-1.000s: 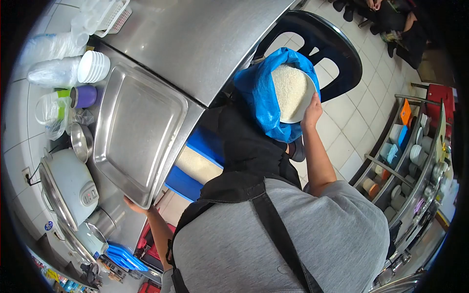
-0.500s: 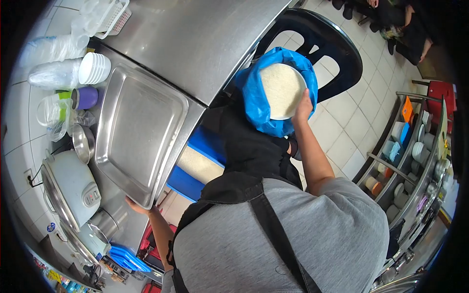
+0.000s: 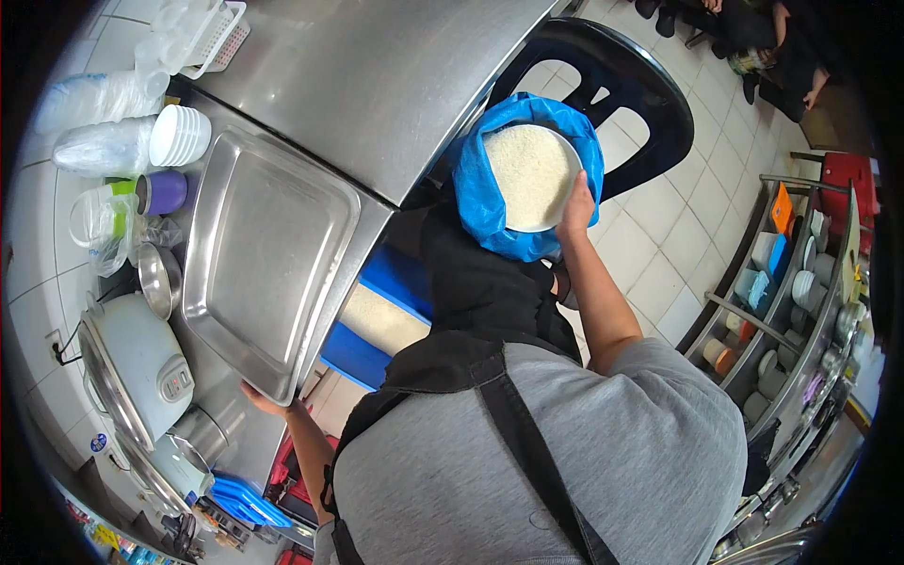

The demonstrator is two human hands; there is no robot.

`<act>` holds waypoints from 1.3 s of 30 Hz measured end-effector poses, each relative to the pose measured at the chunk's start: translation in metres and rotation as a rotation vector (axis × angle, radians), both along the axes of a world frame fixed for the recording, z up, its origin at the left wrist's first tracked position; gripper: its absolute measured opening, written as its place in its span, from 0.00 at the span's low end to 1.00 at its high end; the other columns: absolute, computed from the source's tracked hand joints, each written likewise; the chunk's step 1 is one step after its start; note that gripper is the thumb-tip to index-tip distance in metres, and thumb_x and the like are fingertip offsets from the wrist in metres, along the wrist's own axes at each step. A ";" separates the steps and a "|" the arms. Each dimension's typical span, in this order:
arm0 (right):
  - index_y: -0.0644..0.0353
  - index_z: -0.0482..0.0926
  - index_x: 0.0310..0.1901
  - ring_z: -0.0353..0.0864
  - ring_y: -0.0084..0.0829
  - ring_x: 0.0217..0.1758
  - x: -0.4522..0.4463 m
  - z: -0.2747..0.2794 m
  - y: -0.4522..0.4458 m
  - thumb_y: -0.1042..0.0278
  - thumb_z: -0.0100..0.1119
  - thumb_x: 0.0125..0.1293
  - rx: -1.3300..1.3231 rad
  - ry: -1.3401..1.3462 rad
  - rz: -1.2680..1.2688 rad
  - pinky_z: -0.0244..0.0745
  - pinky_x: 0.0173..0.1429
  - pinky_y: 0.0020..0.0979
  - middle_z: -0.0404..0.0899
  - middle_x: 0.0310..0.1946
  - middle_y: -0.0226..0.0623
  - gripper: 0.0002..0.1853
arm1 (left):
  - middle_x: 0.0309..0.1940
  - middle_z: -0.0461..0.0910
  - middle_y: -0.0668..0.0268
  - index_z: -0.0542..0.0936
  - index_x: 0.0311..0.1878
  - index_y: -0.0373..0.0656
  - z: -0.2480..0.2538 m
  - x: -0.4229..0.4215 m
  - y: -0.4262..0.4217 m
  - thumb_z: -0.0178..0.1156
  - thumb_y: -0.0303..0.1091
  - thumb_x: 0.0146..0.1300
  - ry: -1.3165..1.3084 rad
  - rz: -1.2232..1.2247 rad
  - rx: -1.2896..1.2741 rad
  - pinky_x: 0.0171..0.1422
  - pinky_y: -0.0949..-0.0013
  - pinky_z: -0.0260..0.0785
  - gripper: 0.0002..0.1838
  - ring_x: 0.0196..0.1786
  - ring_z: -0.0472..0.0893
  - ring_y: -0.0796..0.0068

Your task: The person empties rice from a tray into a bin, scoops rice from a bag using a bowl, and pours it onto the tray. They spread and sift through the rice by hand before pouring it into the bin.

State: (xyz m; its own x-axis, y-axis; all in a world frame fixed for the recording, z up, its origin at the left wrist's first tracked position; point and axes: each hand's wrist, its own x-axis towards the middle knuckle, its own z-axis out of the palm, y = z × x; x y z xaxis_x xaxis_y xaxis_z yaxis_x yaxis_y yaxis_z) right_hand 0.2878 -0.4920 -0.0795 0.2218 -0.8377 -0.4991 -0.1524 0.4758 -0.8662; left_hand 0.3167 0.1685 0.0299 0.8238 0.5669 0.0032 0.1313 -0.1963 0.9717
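My right hand (image 3: pixel 576 209) grips the right rim of a white bowl (image 3: pixel 533 177) heaped with pale grains that look like rice. Around the bowl is the open mouth of a blue bag (image 3: pixel 480 198), beside a black chair. My left hand (image 3: pixel 266 399) holds the near corner of a large steel tray (image 3: pixel 268 254), its fingers partly hidden beneath the rim. The tray, with no food in it, lies on the steel counter. Below the counter's edge, a blue container (image 3: pixel 350 355) holds more pale grains.
A rice cooker (image 3: pixel 141 363), steel bowl (image 3: pixel 159 280), purple cup (image 3: pixel 162 192) and stacked white cups (image 3: pixel 180 135) line the left side. The black chair (image 3: pixel 650 85) stands ahead. Dish shelves (image 3: pixel 782 320) are at right; people (image 3: pixel 772 56) sit at the upper right.
The bowl and my right hand have moved left, and the bowl now sits more level within the bag's mouth. My left hand has stayed at the tray's corner.
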 end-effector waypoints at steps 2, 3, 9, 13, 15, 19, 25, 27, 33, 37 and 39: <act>0.67 0.80 0.54 0.77 0.27 0.46 -0.010 -0.005 -0.007 0.47 0.50 0.74 -0.057 -0.007 -0.014 0.71 0.54 0.29 0.81 0.46 0.37 0.27 | 0.56 0.76 0.60 0.74 0.58 0.35 0.006 0.002 -0.008 0.38 0.42 0.75 0.005 0.046 -0.098 0.64 0.58 0.67 0.23 0.57 0.76 0.63; 0.67 0.80 0.54 0.77 0.27 0.46 -0.014 -0.006 -0.009 0.48 0.50 0.74 -0.085 -0.011 -0.020 0.71 0.54 0.29 0.81 0.46 0.37 0.26 | 0.57 0.76 0.60 0.73 0.58 0.35 0.017 0.006 -0.025 0.38 0.43 0.75 0.014 0.095 -0.129 0.65 0.58 0.66 0.23 0.58 0.76 0.63; 0.67 0.76 0.58 0.79 0.28 0.49 -0.038 0.015 -0.013 0.45 0.49 0.74 -0.026 -0.122 -0.071 0.72 0.56 0.29 0.81 0.49 0.38 0.29 | 0.57 0.76 0.58 0.74 0.58 0.35 0.006 0.003 -0.006 0.41 0.42 0.74 0.056 0.031 -0.002 0.65 0.57 0.66 0.22 0.57 0.76 0.62; 0.68 0.73 0.60 0.79 0.30 0.51 -0.053 0.016 -0.020 0.43 0.48 0.74 -0.007 -0.187 -0.088 0.73 0.58 0.31 0.80 0.51 0.40 0.31 | 0.53 0.78 0.58 0.75 0.57 0.36 0.000 0.000 0.002 0.44 0.36 0.72 0.042 -0.034 0.324 0.60 0.60 0.70 0.19 0.52 0.79 0.63; 0.68 0.72 0.61 0.79 0.32 0.53 -0.057 0.015 -0.024 0.42 0.47 0.74 0.008 -0.190 -0.085 0.73 0.59 0.32 0.79 0.53 0.41 0.32 | 0.51 0.79 0.59 0.75 0.55 0.36 -0.002 0.000 0.003 0.46 0.34 0.69 -0.012 -0.057 0.315 0.57 0.62 0.72 0.17 0.49 0.80 0.65; 0.68 0.70 0.63 0.78 0.34 0.56 -0.060 0.007 -0.026 0.39 0.44 0.74 0.079 -0.241 -0.072 0.73 0.60 0.34 0.77 0.55 0.43 0.35 | 0.47 0.80 0.61 0.76 0.52 0.35 0.006 -0.002 -0.008 0.50 0.32 0.67 0.009 -0.060 0.583 0.54 0.64 0.73 0.15 0.46 0.80 0.69; 0.68 0.68 0.64 0.78 0.37 0.58 -0.047 0.019 -0.014 0.38 0.43 0.74 0.170 -0.286 -0.023 0.73 0.59 0.36 0.76 0.57 0.44 0.36 | 0.44 0.81 0.64 0.76 0.52 0.36 0.020 0.002 -0.028 0.51 0.30 0.66 0.026 -0.013 0.372 0.54 0.66 0.72 0.14 0.45 0.79 0.71; 0.68 0.67 0.64 0.78 0.38 0.58 -0.042 0.036 -0.013 0.38 0.43 0.73 0.183 -0.275 0.012 0.73 0.60 0.37 0.76 0.58 0.44 0.36 | 0.45 0.81 0.64 0.76 0.52 0.36 0.024 0.002 -0.033 0.51 0.30 0.66 0.074 0.013 0.409 0.55 0.66 0.72 0.14 0.45 0.79 0.72; 0.68 0.66 0.65 0.76 0.39 0.61 -0.035 0.095 -0.017 0.35 0.44 0.72 0.158 -0.248 0.158 0.71 0.64 0.38 0.75 0.60 0.46 0.39 | 0.45 0.82 0.62 0.78 0.50 0.33 -0.002 -0.003 -0.005 0.53 0.29 0.66 -0.047 0.013 0.188 0.52 0.67 0.73 0.13 0.45 0.81 0.71; 0.68 0.62 0.69 0.71 0.38 0.67 -0.031 0.144 -0.027 0.38 0.43 0.73 0.122 -0.335 0.369 0.66 0.70 0.38 0.69 0.65 0.44 0.38 | 0.43 0.82 0.61 0.78 0.50 0.34 -0.007 0.000 -0.014 0.58 0.27 0.63 -0.137 0.019 0.276 0.52 0.69 0.73 0.13 0.44 0.81 0.72; 0.62 0.59 0.71 0.66 0.37 0.70 -0.021 0.172 -0.027 0.36 0.37 0.74 0.083 -0.268 0.458 0.60 0.73 0.37 0.65 0.69 0.42 0.38 | 0.42 0.82 0.61 0.79 0.48 0.34 0.003 0.002 -0.023 0.59 0.25 0.61 -0.077 0.036 0.359 0.52 0.70 0.73 0.12 0.44 0.81 0.73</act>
